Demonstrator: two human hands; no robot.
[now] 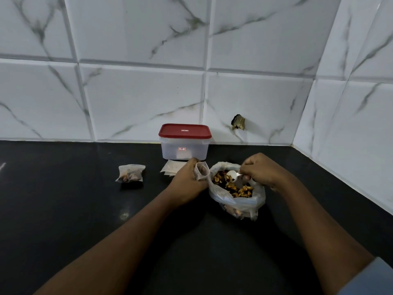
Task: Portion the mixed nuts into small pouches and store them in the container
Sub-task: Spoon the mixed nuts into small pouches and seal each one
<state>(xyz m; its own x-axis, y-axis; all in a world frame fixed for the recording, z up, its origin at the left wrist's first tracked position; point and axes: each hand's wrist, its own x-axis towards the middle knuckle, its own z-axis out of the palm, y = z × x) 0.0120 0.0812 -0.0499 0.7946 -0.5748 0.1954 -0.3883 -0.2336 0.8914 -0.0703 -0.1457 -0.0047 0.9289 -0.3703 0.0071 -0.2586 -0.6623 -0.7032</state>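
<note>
1. Where the marble-tiled wall (138,92) meets the black desk (63,209), a clear container (184,149) stands against the tiles with its red lid (185,131) on.
2. Clear plastic bag (238,201) of mixed nuts (231,186) sits on the desk, in front and to the right of the container, mouth rolled open.
3. Left hand (187,182): fingers curled round a small pouch (201,172), held upright with its mouth open, touching the bag's left rim.
4. Right hand (261,169): fingers closed on the handle of a white spoon (232,173), its bowl over the nuts inside the bag.
5. Filled pouch (130,173) lies on the desk well left of both hands, nuts showing through.
6. Flat empty pouches (172,168) lie stacked just in front of the container, partly behind the left hand.
</note>
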